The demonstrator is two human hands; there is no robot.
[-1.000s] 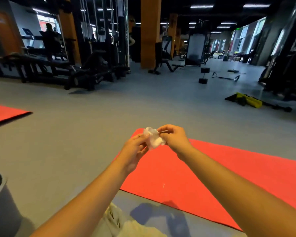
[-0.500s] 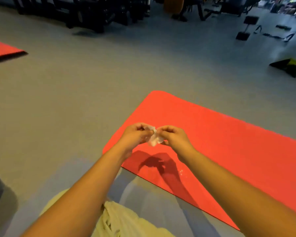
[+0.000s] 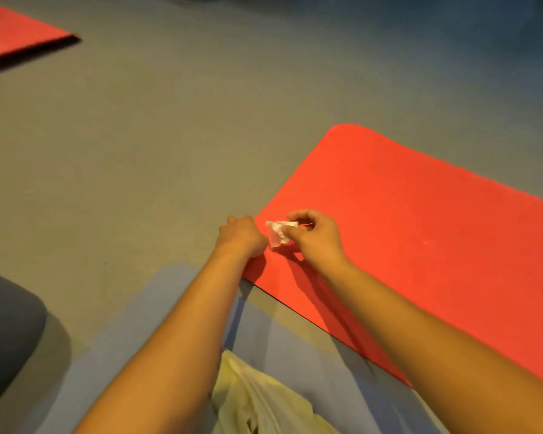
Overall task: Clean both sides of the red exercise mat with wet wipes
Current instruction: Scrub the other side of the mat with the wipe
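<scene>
Head view: right hand (image 3: 317, 236) grip pinches a crumpled white wet wipe (image 3: 278, 233) over the near corner of the flat red foam exercise mat (image 3: 420, 245), which lies on the grey floor (image 3: 138, 151). Left hand (image 3: 242, 234) is curled beside the wipe; its hold cannot be told. Risk: the bunched wipe may clean patchily or slip.

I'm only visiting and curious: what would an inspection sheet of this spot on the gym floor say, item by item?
Surface: grey floor, bluish patch near the person.
Job's things: red exercise mat lying flat on the floor; crumpled white wet wipe held over its near-left end.
Clutter: pale yellowish fabric at the bottom edge; dark grey rounded object at lower left, cut off.
Hands: right hand pinches the wipe in its fingers; left hand is curled right beside the wipe, contact unclear.
Cables: nothing seen.
Surroundings: second red mat at top left.
</scene>
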